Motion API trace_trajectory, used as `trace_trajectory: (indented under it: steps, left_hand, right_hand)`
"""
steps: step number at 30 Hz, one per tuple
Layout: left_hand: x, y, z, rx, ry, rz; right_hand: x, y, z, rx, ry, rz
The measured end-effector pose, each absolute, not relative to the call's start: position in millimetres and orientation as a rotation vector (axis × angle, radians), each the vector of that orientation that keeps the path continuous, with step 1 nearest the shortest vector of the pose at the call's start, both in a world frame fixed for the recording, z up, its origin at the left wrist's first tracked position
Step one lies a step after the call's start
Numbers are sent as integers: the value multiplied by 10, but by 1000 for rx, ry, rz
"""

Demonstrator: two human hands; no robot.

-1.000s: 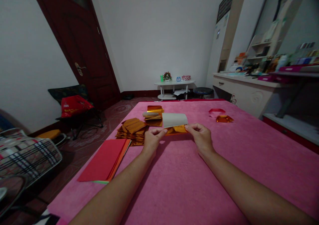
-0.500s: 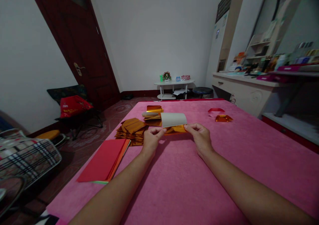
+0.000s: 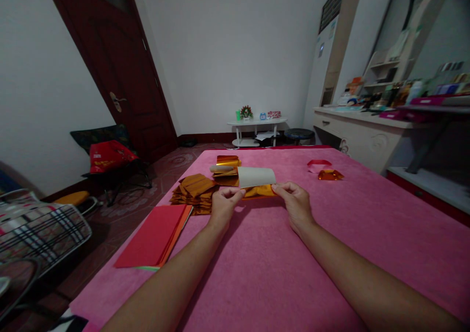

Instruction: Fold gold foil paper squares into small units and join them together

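Between my two hands stretches a sheet of gold foil paper point(image 3: 259, 191) with a pale grey-white back that stands up and curls over at its far side. My left hand point(image 3: 224, 205) pinches its left end, thumb against fingers. At the right end, my right hand point(image 3: 295, 200) is closed on it in the same way. Left of my left hand lies a stack of folded gold paper point(image 3: 194, 194). Behind it, more folded gold paper point(image 3: 224, 175) rests near a shiny gold piece point(image 3: 228, 160).
A pile of red and orange paper sheets point(image 3: 156, 236) lies at the left of the pink-covered table point(image 3: 286, 283). At the far right are a folded gold foil piece point(image 3: 330, 175) and a red-pink paper band point(image 3: 318, 164). A chair with a red bag point(image 3: 110, 155) stands left.
Both hands keep their pinch on the gold foil paper, almost in the same place. The whole view has shifted very slightly.
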State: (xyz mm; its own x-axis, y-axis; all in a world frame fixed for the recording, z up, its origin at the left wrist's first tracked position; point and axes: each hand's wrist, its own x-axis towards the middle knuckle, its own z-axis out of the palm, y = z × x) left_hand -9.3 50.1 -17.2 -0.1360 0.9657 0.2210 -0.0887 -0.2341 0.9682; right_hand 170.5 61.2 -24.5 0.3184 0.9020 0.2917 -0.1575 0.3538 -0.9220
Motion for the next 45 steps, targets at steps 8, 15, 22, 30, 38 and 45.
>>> trace_trajectory:
  steps: [8, 15, 22, 30, 38, 45]
  left_hand:
    - [-89, 512, -160, 1236, 1153, 1538]
    - [-93, 538, -183, 1291, 1245, 1582]
    - [-82, 531, -166, 1304, 1252, 1594]
    - [-70, 513, -154, 1214, 1163, 1599]
    - [-69, 528, -168, 1211, 1157, 1630]
    - [-77, 535, -181, 1232, 1157, 1622]
  right_hand:
    - [1690, 602, -238, -936, -1000, 849]
    - [1676, 600, -250, -954, -1005, 853]
    - [1675, 607, -283, -962, -1023, 847]
    - [1665, 587, -237, -1016, -972, 833]
    - [1664, 574, -230, -1007, -956, 848]
    - [1667, 579, -231, -1009, -957, 858]
